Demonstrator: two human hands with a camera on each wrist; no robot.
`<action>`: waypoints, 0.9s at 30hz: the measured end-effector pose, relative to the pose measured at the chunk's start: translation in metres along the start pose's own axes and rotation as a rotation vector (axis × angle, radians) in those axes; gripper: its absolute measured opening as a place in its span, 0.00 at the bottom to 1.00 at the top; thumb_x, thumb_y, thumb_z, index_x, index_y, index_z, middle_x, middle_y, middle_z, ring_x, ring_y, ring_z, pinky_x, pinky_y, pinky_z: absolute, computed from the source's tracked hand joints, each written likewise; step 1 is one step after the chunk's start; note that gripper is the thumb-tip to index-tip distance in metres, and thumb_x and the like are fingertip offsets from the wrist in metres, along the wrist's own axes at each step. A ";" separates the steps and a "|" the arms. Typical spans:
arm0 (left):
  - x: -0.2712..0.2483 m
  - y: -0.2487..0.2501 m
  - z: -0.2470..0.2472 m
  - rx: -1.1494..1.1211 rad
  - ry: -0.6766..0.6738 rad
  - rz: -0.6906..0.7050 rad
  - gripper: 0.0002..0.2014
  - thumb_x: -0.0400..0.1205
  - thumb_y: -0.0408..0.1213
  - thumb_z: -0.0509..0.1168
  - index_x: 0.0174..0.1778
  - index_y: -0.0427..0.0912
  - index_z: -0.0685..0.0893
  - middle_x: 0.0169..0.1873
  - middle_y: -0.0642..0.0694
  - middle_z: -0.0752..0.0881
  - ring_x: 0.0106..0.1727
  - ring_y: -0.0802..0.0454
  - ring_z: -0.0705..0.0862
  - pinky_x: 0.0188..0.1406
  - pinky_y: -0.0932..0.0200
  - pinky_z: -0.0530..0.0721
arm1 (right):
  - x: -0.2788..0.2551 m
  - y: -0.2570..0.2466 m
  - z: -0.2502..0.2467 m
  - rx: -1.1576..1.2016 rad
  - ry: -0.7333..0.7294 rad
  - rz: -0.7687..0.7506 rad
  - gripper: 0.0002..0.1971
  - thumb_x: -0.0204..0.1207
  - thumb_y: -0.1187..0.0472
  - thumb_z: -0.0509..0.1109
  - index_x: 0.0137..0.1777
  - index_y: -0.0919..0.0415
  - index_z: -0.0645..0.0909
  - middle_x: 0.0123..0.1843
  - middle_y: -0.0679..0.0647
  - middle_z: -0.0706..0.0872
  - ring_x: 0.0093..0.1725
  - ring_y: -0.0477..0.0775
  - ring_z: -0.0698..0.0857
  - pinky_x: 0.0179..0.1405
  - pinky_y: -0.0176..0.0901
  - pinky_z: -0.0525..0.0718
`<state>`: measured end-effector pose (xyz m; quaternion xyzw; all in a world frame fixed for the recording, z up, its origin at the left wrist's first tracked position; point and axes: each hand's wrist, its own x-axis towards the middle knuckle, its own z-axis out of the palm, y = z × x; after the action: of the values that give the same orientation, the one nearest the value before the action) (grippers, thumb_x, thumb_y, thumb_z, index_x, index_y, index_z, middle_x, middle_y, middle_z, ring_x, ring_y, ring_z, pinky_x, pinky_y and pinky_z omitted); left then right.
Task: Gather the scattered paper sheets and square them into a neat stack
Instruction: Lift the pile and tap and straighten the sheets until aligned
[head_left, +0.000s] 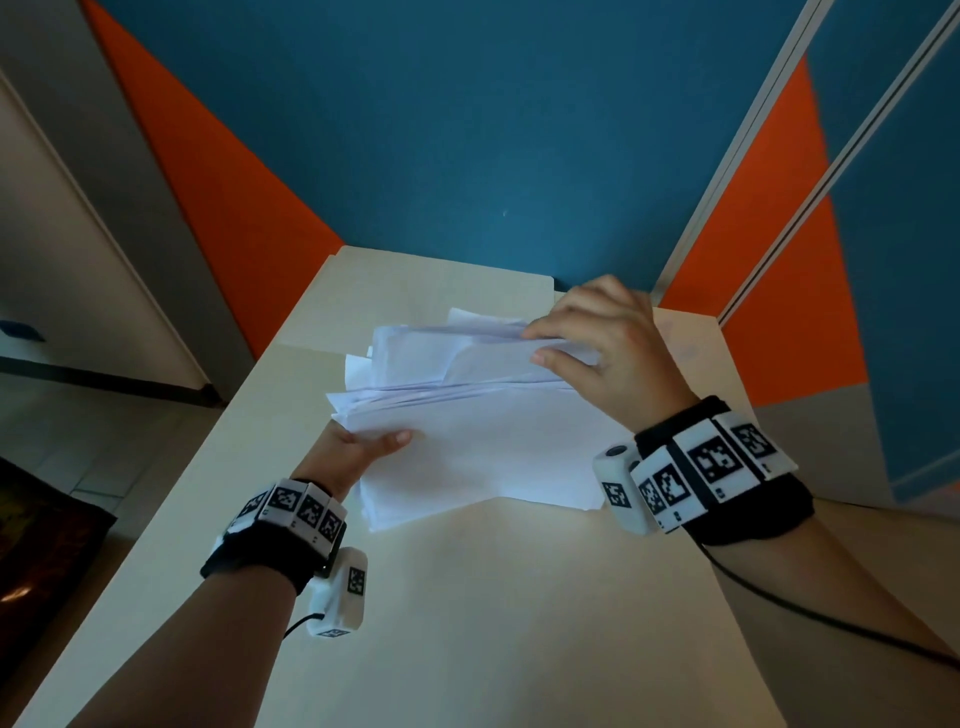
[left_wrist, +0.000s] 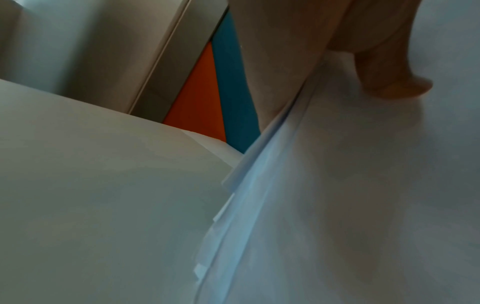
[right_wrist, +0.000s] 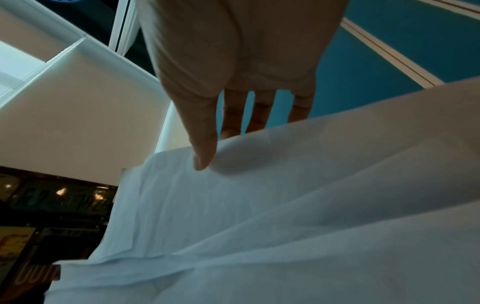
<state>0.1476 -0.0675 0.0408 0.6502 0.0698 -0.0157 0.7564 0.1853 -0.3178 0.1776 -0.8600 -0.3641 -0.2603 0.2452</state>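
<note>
Here the paper sheets (head_left: 467, 415) sit as a loose, uneven bundle near the middle of the pale surface (head_left: 493, 623), toward its far edge. Their edges are staggered, corners poking out on the left side, and several upper sheets are lifted and curled at the far side. The left hand (head_left: 358, 452) holds the bundle's near-left corner, thumb lying on top of the front sheet and the fingers hidden beneath, so its grip is closed on the paper. The right hand (head_left: 608, 353) pinches the raised far-right part of the sheets, thumb in front and fingers behind; in the right wrist view the thumb (right_wrist: 205, 152) presses on the white paper. Both wrists wear black bands with marker blocks. A blue and orange wall (head_left: 467, 130) rises behind the surface's far edge.
</note>
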 end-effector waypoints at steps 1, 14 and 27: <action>0.000 0.000 0.000 -0.010 -0.006 0.004 0.15 0.70 0.20 0.72 0.45 0.44 0.85 0.31 0.57 0.92 0.35 0.64 0.90 0.34 0.71 0.85 | 0.001 0.000 0.002 0.007 -0.003 -0.021 0.09 0.69 0.56 0.68 0.40 0.57 0.90 0.37 0.52 0.87 0.47 0.50 0.73 0.45 0.40 0.60; 0.003 -0.007 -0.004 -0.015 -0.010 -0.053 0.11 0.63 0.32 0.73 0.41 0.45 0.91 0.38 0.48 0.93 0.42 0.52 0.91 0.54 0.52 0.86 | -0.019 0.031 -0.025 0.232 0.147 0.292 0.10 0.76 0.56 0.61 0.46 0.62 0.79 0.44 0.37 0.74 0.45 0.38 0.74 0.49 0.30 0.70; 0.004 -0.009 0.003 -0.115 -0.004 -0.087 0.02 0.69 0.39 0.74 0.31 0.48 0.92 0.30 0.51 0.92 0.32 0.56 0.90 0.33 0.61 0.87 | -0.032 0.057 -0.041 0.240 0.101 0.412 0.10 0.79 0.59 0.60 0.52 0.65 0.78 0.45 0.67 0.86 0.44 0.57 0.84 0.43 0.44 0.79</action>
<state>0.1508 -0.0714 0.0319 0.6021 0.0975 -0.0460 0.7911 0.1976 -0.3940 0.1751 -0.8667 -0.1966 -0.2021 0.4115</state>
